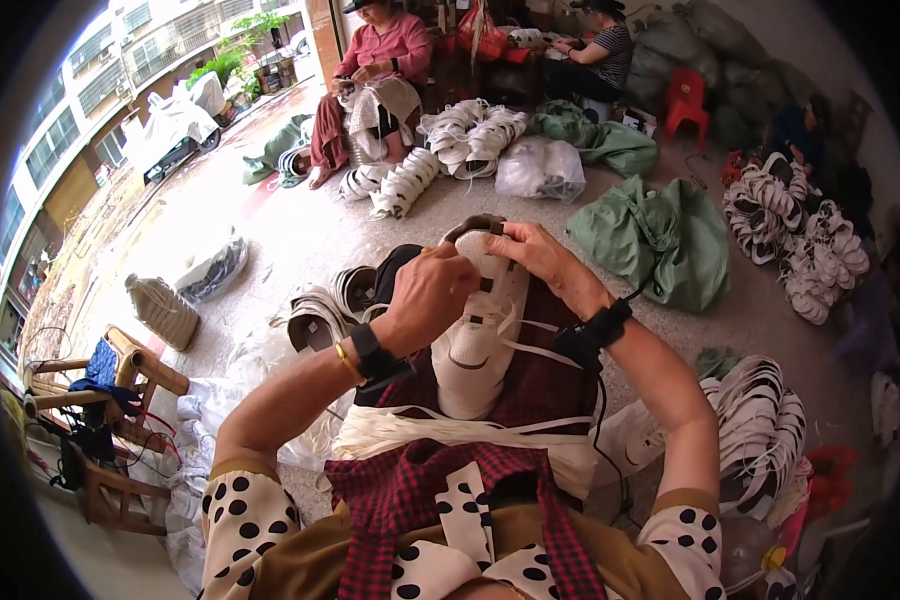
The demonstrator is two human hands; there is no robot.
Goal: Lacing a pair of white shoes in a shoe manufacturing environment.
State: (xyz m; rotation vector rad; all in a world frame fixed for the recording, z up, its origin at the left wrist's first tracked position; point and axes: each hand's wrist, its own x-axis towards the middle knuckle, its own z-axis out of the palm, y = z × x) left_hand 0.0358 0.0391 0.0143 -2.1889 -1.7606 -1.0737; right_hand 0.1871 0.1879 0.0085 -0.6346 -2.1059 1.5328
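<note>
A white shoe upper (pixel 470 365) lies across my lap, its toe toward me and its brown-lined collar away from me. My right hand (pixel 550 262) is closed on the far end of the upper, fingers around the tongue and collar. Beside it, my left hand (pixel 432 292) is closed in a pinch at the left eyelet edge; what its fingertips hold is hidden. A loose white lace (pixel 540 350) trails from the upper's right side. Nearer my body, a bundle of cream laces (pixel 450 436) stretches across my lap.
More shoe uppers (pixel 315 318) lie left of my lap; a stack (pixel 760 430) stands at right. Green sacks (pixel 660 240) and heaped uppers (pixel 470 135) occupy the floor ahead. A bamboo stool (pixel 120 380) is at left. Two people (pixel 385 50) sit at the back.
</note>
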